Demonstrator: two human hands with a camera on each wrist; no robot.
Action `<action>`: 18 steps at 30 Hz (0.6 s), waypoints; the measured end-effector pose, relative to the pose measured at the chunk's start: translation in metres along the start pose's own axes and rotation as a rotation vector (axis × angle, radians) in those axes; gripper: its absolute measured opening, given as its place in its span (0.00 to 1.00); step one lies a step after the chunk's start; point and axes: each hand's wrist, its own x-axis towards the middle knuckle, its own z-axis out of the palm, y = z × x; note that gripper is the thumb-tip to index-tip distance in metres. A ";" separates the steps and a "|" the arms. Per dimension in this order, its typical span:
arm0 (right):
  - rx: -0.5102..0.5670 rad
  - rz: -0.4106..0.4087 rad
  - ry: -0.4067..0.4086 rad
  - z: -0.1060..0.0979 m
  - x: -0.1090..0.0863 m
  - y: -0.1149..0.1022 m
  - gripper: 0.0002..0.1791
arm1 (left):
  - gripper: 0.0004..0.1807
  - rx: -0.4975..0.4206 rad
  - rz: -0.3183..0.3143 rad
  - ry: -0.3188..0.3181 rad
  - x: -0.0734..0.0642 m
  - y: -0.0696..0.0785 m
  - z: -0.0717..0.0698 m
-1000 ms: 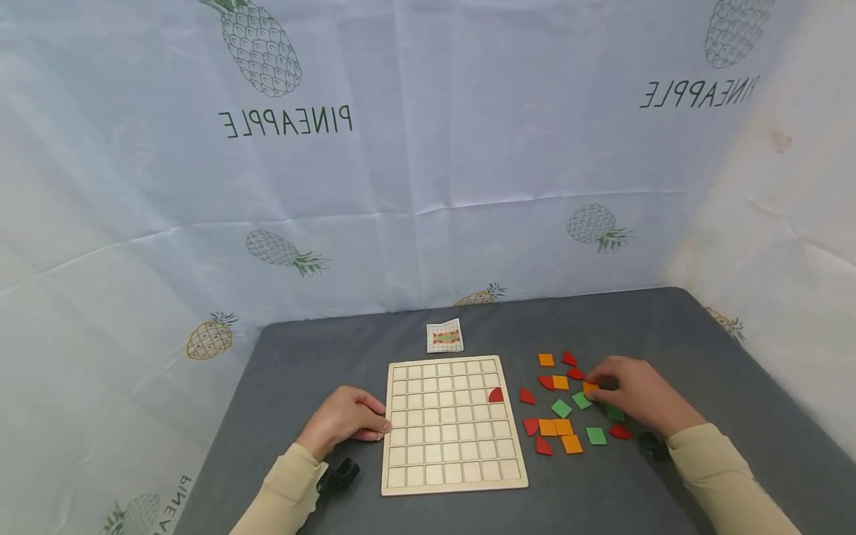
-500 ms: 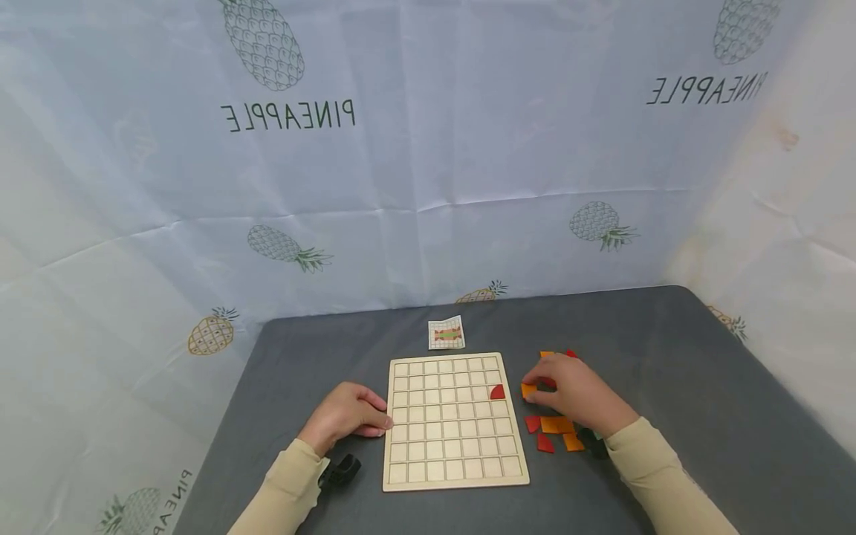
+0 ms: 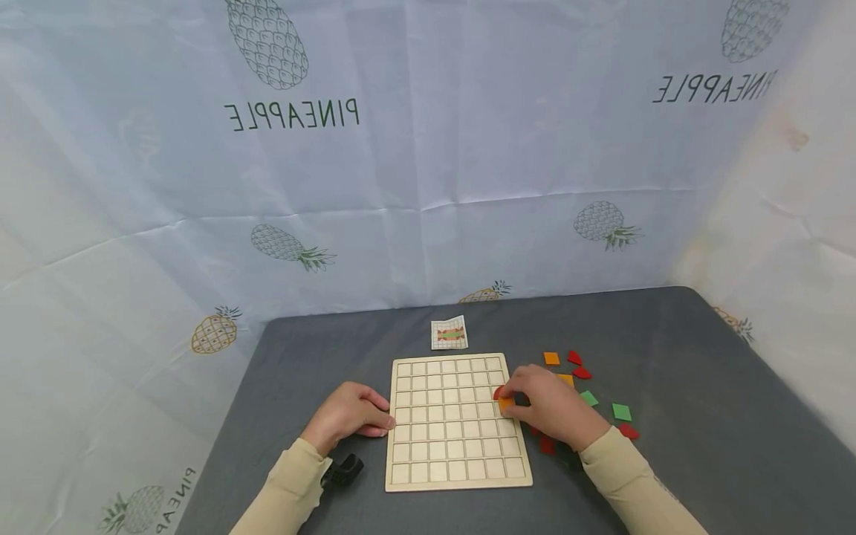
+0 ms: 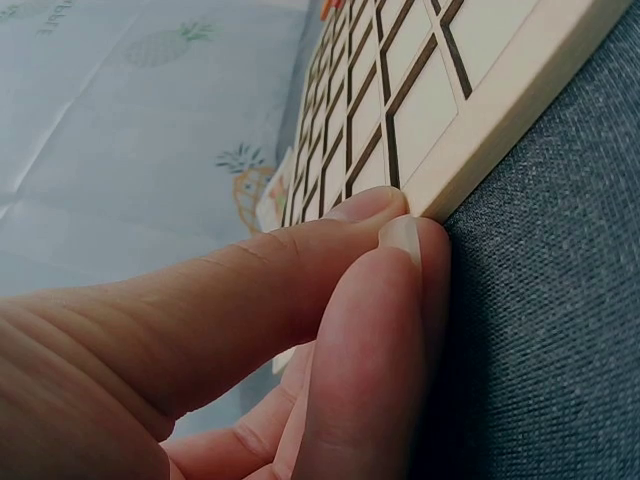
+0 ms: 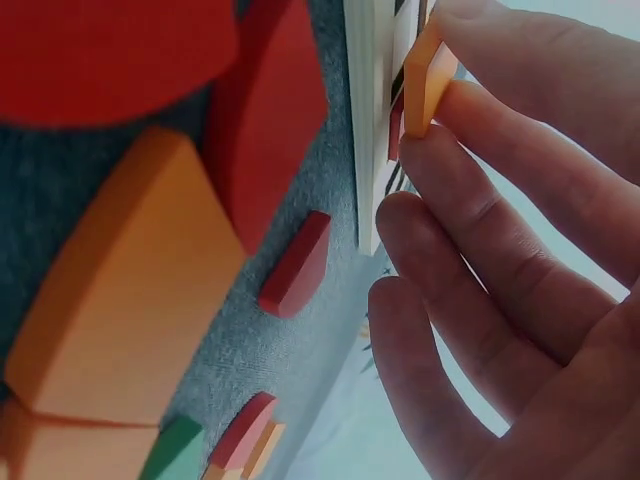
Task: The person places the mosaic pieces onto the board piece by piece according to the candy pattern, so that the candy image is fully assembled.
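Note:
A pale wooden grid board (image 3: 455,431) lies flat on the table. My left hand (image 3: 348,416) pinches its left edge; up close in the left wrist view, the thumb and a fingertip meet at the rim (image 4: 470,165). At the opposite side, my right hand (image 3: 551,405) holds an orange square tile (image 3: 506,406) between thumb and fingertips. The right wrist view shows this tile (image 5: 428,80) tilted, right at the board's surface. Just behind it, a red quarter-round tile (image 3: 498,392) sits in a right-hand cell, partly covered by the fingers.
Several loose red, orange and green tiles, such as a green square (image 3: 621,412) and an orange square (image 3: 551,358), lie right of the board, some hidden beneath the right hand. A small pattern card (image 3: 449,334) lies behind the board. Printed curtains surround the grey table (image 3: 321,345).
My right hand has carried the orange tile leftward from among the loose pieces to the board's right side. My left hand keeps its place on the board's edge.

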 end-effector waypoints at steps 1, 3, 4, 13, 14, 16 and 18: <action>-0.005 -0.003 0.001 0.001 0.000 0.000 0.12 | 0.18 0.000 -0.002 0.000 0.000 0.000 0.000; -0.015 -0.006 0.005 0.002 0.000 -0.001 0.12 | 0.18 0.003 -0.006 0.002 0.001 0.000 0.001; -0.017 -0.006 0.006 0.002 0.000 -0.001 0.12 | 0.18 0.004 -0.008 0.005 0.001 0.000 0.001; -0.032 -0.004 0.014 0.005 0.000 -0.004 0.12 | 0.18 -0.003 -0.015 0.011 0.000 0.002 0.001; -0.031 -0.004 0.015 0.005 0.001 -0.004 0.12 | 0.18 -0.003 -0.014 0.011 0.000 0.001 0.001; -0.031 -0.003 0.015 0.005 0.001 -0.004 0.12 | 0.18 -0.004 -0.016 0.010 0.001 0.002 0.001; -0.034 -0.002 0.014 0.005 0.001 -0.004 0.13 | 0.18 -0.003 -0.017 0.012 0.001 0.002 0.001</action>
